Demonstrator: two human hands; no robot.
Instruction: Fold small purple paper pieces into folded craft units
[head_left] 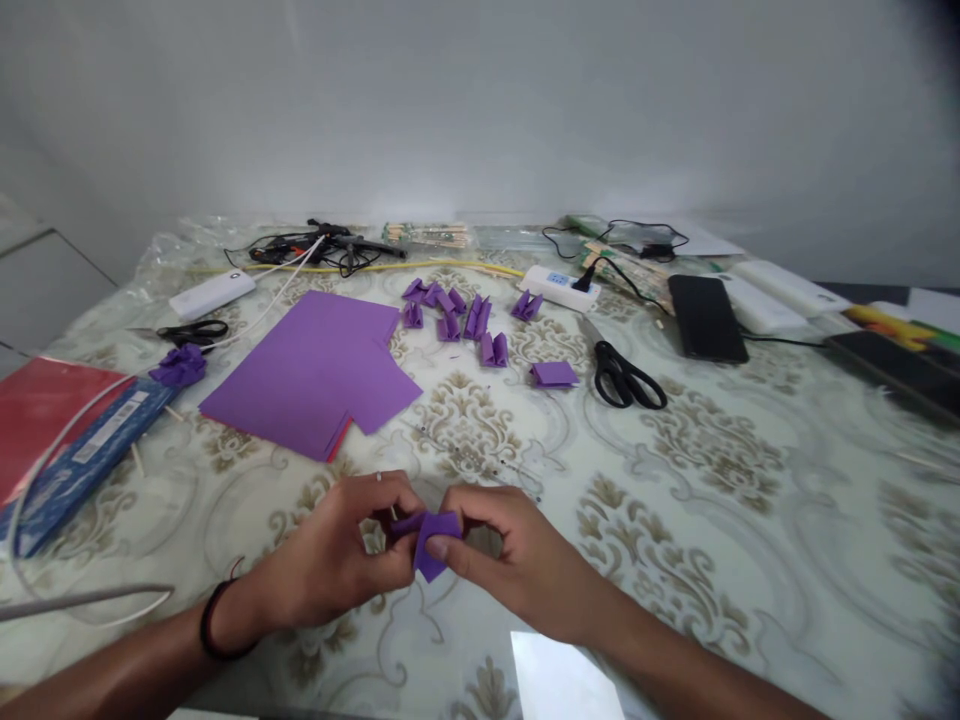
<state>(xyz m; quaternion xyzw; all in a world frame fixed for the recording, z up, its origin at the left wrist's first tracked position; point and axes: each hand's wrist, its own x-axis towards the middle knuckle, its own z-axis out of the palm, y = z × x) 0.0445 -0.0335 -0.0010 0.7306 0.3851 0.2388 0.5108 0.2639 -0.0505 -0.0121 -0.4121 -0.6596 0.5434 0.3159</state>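
Observation:
Between my two hands, near the front of the table, is a small folded purple paper piece (436,553). My left hand (349,545) pinches its left part, with a ring and a dark wristband showing. My right hand (510,560) grips the right side, thumb pressed on its face. Farther back lie several small folded purple pieces (478,317). A flat folded purple piece (554,374) rests to their right, beside black-handled scissors (626,380). Large purple sheets (307,370) are stacked at the left, with red showing under their edge.
A red and blue packet (82,450), crumpled purple paper (180,367) and other scissors (193,332) are at left. Behind are a white power strip (559,287), cables (322,245) and a white device (213,293). Phones (707,318) lie at right.

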